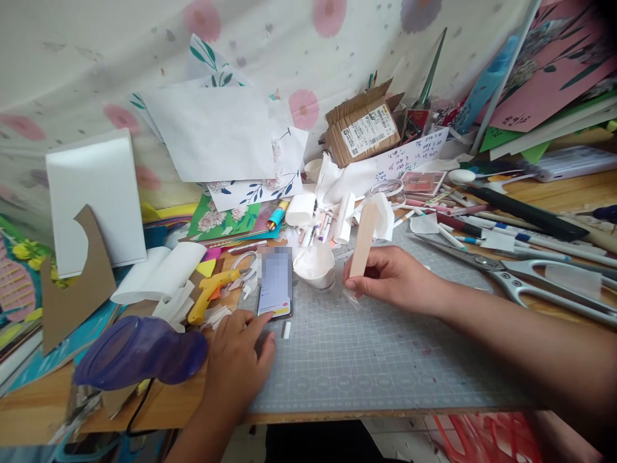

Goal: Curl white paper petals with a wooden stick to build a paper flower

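My right hand [385, 276] grips a flat wooden craft stick [364, 238] between thumb and fingers, its long end pointing up. A bit of clear plastic film [351, 297] shows just under that hand. To its left stands a white paper cup [315, 267] with a torn-looking rim. A smartphone [274, 289] lies face up left of the cup, part of its screen blurred. My left hand [241, 347] rests by the phone's lower edge, index finger stretched to the bottom of the screen and thumb apart. A small white piece [286, 330] lies beside the thumb.
A grey cutting mat [385, 366] covers the desk's middle. On the left are a yellow glue gun [212, 292] and a purple translucent object [139, 354]. Large scissors [511, 270] and many pens lie right. A cardboard box [361, 128] and papers stand behind.
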Demonstrator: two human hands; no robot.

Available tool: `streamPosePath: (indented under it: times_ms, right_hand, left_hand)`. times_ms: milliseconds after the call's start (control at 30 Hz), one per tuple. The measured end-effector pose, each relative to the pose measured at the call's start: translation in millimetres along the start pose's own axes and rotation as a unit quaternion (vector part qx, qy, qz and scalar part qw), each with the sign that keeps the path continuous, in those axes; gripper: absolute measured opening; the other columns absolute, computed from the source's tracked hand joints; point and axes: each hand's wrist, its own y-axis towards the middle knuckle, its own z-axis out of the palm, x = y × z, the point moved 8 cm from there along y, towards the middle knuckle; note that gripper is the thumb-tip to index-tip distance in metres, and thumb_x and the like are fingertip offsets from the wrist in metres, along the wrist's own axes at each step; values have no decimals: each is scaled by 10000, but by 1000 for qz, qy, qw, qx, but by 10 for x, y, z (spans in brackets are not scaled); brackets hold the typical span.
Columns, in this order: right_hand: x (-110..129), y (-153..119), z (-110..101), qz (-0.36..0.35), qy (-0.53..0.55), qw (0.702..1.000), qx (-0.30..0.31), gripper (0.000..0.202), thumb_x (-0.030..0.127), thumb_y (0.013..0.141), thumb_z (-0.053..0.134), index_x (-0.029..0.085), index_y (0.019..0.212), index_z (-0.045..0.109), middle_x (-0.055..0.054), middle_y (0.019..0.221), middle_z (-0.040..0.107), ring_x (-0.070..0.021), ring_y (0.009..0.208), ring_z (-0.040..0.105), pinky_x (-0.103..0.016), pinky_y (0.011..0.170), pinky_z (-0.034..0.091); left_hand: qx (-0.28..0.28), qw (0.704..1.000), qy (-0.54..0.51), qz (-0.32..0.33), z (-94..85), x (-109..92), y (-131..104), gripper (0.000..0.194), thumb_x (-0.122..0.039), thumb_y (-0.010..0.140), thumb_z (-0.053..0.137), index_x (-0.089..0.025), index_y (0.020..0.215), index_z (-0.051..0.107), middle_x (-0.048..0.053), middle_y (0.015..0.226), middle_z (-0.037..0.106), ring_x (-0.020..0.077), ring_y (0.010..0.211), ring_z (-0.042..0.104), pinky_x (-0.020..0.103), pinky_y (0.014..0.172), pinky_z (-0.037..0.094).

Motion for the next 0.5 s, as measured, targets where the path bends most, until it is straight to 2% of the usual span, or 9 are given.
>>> streamPosePath:
  times_ms: [100, 167, 200, 233, 267, 333, 400, 433, 500]
  right_hand:
    - [20, -10, 4, -6, 6, 1000, 3, 197, 334, 833, 622, 178, 712, 616, -14, 675, 637, -149, 626, 571, -285, 621, 466]
    - [34, -18, 4, -8, 15, 1000, 3, 211, 345, 839, 630, 178, 712, 613, -15, 674, 637, -147, 625, 570, -282, 617, 461]
    - [40, -21, -1, -8, 21, 1000, 1, 220, 358, 837, 641, 178, 714, 614, -15, 672, 636, -148, 624, 570, -282, 614, 460]
    - [43, -24, -8, -8, 29, 1000, -3, 229, 372, 834, 654, 177, 720, 616, -15, 671, 633, -150, 626, 571, -283, 613, 461]
    - [48, -27, -16, -9, 37, 999, -7, 239, 386, 829, 666, 175, 727, 619, -15, 671, 630, -151, 629, 573, -284, 615, 464]
    - [56, -29, -32, -16, 53, 998, -14, 244, 395, 826, 675, 172, 739, 625, -14, 678, 624, -155, 641, 577, -287, 621, 472]
    - [63, -25, -71, -27, 52, 998, -28, 219, 361, 823, 665, 166, 733, 624, -17, 691, 621, -155, 653, 577, -287, 624, 472]
    - [64, -21, -104, -31, 49, 997, -42, 202, 338, 818, 659, 163, 723, 619, -17, 693, 619, -152, 652, 574, -286, 621, 468]
    - [49, -12, -173, -28, 53, 996, -68, 168, 303, 804, 650, 161, 724, 612, -18, 688, 625, -149, 641, 573, -283, 609, 463]
  left_hand:
    - [-50, 997, -57, 14, -171, -128, 29, 226, -191, 884, 547, -138, 996, 735, 82, 832, 637, 234, 761, 622, 372, 704, 502]
    - [-55, 987, -144, 55, -267, -359, 89, 175, -133, 881, 547, -142, 957, 704, 64, 799, 654, 198, 738, 627, 325, 692, 499]
    - [-40, 976, -199, 79, -290, -509, 141, 162, -111, 875, 542, -151, 925, 692, 46, 755, 652, 178, 701, 619, 299, 662, 489]
    - [4, 961, -253, 111, -273, -693, 205, 154, -119, 872, 542, -161, 903, 687, 36, 733, 651, 168, 677, 614, 281, 628, 477]
    - [49, 944, -305, 115, -236, -840, 286, 137, -136, 867, 545, -170, 845, 676, 30, 706, 647, 161, 654, 610, 270, 605, 469]
    - [144, 896, -417, 41, -82, -1016, 477, 100, -186, 861, 567, -176, 806, 650, 14, 687, 657, 144, 629, 617, 252, 608, 483]
    - [210, 839, -500, -51, 98, -1112, 644, 112, -277, 849, 595, -187, 790, 623, 8, 680, 659, 147, 621, 614, 251, 595, 487]
    - [224, 818, -524, -84, 168, -1139, 716, 158, -324, 838, 601, -191, 754, 601, 6, 657, 645, 148, 597, 597, 254, 567, 473]
    - [222, 800, -545, -118, 261, -1152, 835, 232, -384, 813, 606, -201, 681, 552, -4, 599, 603, 145, 550, 552, 256, 527, 439]
